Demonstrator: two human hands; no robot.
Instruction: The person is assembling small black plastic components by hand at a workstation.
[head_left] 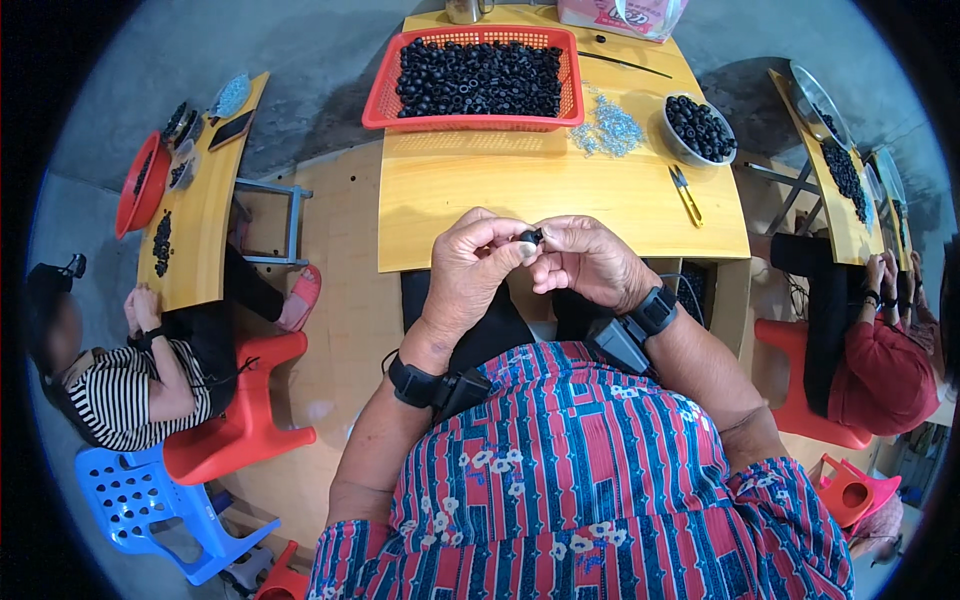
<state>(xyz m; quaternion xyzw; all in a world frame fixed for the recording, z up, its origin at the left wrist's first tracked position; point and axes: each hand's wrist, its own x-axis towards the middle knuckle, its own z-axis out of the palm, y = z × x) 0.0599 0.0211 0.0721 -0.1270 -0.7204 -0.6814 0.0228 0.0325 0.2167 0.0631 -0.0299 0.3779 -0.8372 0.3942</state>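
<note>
Just beyond the near edge of the yellow table [480, 200], my two hands meet in front of my body. Between thumb and fingers, my left hand [472, 262] pinches a small black rounded part [530, 237]. The fingertips of my right hand [595, 262] close on the same part from the other side. My fingers cover much of it, so its full shape is hidden. Farther back on the table stands a red plastic basket [475, 124] full of black round parts [480, 80]. Beside it lies a loose pile of small clear pieces [612, 128].
A bowl [672, 145] of black parts stands at the right, with yellow-handled snips [687, 197] near it. Behind are a thin dark rod [625, 65], a pink-and-white package [625, 15] and a metal cup [465, 10]. People sit at tables on the left [150, 385] and right [885, 370].
</note>
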